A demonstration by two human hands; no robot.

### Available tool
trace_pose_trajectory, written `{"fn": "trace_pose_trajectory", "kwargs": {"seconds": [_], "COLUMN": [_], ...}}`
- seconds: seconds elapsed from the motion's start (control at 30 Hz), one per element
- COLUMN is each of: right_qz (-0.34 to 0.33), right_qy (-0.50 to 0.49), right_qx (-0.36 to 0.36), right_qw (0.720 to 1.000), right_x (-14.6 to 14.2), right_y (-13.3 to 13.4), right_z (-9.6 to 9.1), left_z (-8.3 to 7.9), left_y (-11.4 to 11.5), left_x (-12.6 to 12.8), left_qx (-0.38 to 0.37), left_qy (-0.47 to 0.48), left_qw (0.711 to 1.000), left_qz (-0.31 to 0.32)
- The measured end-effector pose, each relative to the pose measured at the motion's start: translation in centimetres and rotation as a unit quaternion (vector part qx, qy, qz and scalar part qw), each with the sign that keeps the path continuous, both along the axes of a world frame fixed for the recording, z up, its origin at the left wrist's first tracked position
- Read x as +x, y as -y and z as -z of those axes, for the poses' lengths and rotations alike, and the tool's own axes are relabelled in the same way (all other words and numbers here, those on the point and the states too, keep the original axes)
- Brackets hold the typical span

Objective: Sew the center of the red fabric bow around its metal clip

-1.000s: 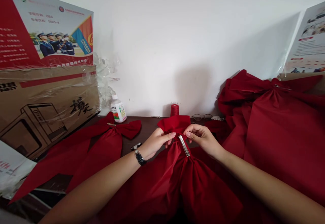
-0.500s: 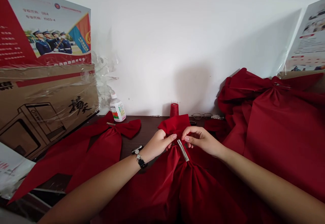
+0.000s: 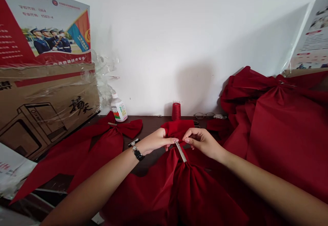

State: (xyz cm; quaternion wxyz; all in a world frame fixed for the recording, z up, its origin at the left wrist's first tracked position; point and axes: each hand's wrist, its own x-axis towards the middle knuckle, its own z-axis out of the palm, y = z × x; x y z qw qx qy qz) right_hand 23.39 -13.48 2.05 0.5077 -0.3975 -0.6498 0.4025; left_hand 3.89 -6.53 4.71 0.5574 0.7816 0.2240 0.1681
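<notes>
Head view, bench seen from above:
- A metal clip (image 3: 180,151) is held on the centre of a red bow (image 3: 177,129), with the bow's tails (image 3: 194,195) spread towards the person.
- The clip's long axis is tilted, running from the upper left near the fingertips down to the lower right, where its lower end is laid on the gathered cloth.
- Its upper end is placed between the two hands and is slightly nearer the right hand (image 3: 202,143).
- The left fingers (image 3: 172,140) are closed narrowly on the bow's cloth, just beside the clip's upper end.
- The right fingers (image 3: 188,140) are held in a narrow pinch at the bow's centre; whether the clip itself is gripped cannot be told.
- Both forearms are angled inward from the lower corners, with the wrists raised slightly and a watch (image 3: 138,154) worn on the left wrist.
- A second red bow (image 3: 102,147) is laid on the table (image 3: 148,123) to the left, and further red bows (image 3: 282,127) are heaped to the right.
- A red thread cone (image 3: 176,111), glasses (image 3: 203,115) and a plastic bottle (image 3: 118,109) are placed along the wall.
</notes>
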Motion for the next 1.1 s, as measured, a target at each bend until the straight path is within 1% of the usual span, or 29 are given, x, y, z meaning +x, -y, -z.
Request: {"fn": "trace_pose_trajectory", "kwargs": {"seconds": [0.07, 0.13, 0.2, 0.37, 0.4, 0.47, 0.53, 0.57, 0.67, 0.83, 0.9, 0.97, 1.03, 1.1], "right_qz": [-0.013, -0.025, -0.039, -0.059, -0.058, -0.050, -0.040, -0.036, -0.031, -0.034, -0.044, -0.054, -0.067, -0.083], "right_qy": [-0.019, -0.040, -0.066, -0.105, -0.109, -0.123, -0.138, -0.144, -0.154, -0.140, -0.106, -0.044, 0.030, 0.083], "right_qx": [-0.004, -0.007, -0.013, -0.030, -0.031, -0.031, -0.027, -0.024, -0.015, -0.001, 0.022, 0.058, 0.089, 0.100], "right_qw": [1.000, 0.999, 0.997, 0.992, 0.992, 0.991, 0.989, 0.989, 0.988, 0.990, 0.993, 0.996, 0.993, 0.988], "right_x": [0.1, 0.2, 0.3, 0.3, 0.3, 0.2, 0.0, -0.1, -0.4, -0.3, 0.0, 0.4, 0.7, 0.8], "right_y": [0.0, -0.1, -0.3, -0.5, -0.4, -0.3, -0.2, -0.1, 0.1, 0.3, 0.3, 0.5, 0.6, 0.8], "right_z": [-0.1, -0.1, 0.1, 0.5, 0.5, 0.5, 0.4, 0.4, 0.4, 0.2, -0.1, -0.5, -1.0, -1.2], "left_z": [0.0, 0.3, 0.6, 1.0, 1.0, 0.9, 0.7, 0.6, 0.5, 0.4, 0.3, 0.4, 0.6, 0.9], "left_y": [-0.3, -0.4, -0.3, 0.1, 0.3, 0.7, 1.3, 1.7, 2.5, 2.9, 2.9, 2.8, 2.7, 2.8], "left_x": [-0.1, 0.0, 0.1, 0.4, 0.4, 0.5, 0.7, 0.8, 1.0, 1.0, 0.9, 0.8, 0.7, 0.7], "left_qx": [-0.033, -0.073, -0.106, -0.173, -0.184, -0.188, -0.162, -0.144, -0.100, -0.074, -0.056, -0.022, 0.024, 0.083], "left_qy": [-0.007, 0.005, 0.032, 0.095, 0.101, 0.119, 0.149, 0.163, 0.173, 0.166, 0.153, 0.135, 0.117, 0.096], "left_qw": [0.999, 0.997, 0.993, 0.978, 0.976, 0.975, 0.975, 0.976, 0.980, 0.983, 0.987, 0.990, 0.991, 0.988], "left_qz": [0.001, -0.024, -0.045, -0.066, -0.060, -0.025, 0.015, 0.025, 0.012, 0.000, -0.015, -0.036, -0.061, -0.089]}}
